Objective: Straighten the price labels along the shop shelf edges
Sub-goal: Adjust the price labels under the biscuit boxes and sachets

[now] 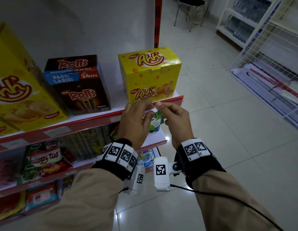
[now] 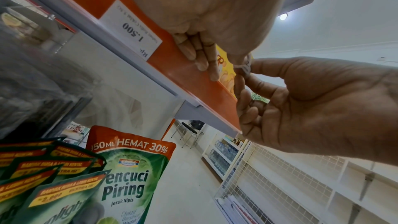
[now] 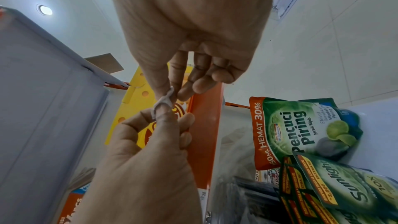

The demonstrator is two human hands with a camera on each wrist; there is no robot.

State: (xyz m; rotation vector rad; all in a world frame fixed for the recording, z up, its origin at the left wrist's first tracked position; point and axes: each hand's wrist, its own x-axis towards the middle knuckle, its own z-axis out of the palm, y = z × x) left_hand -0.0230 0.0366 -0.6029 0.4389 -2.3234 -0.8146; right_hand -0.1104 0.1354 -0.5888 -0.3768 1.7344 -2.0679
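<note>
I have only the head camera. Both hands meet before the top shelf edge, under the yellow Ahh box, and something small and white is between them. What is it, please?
Observer: The right wrist view shows a small strip of white paper, curled, not flat. The left hand and the right hand each pinch it.
Operator: Does it sit in the shelf rail?
Observer: No. In the left wrist view it is held in the air, off the orange rail.
Operator: Is another label near?
Observer: Yes. A price label reading 1.500 lies flat in that same rail, beside the left hand.
</note>
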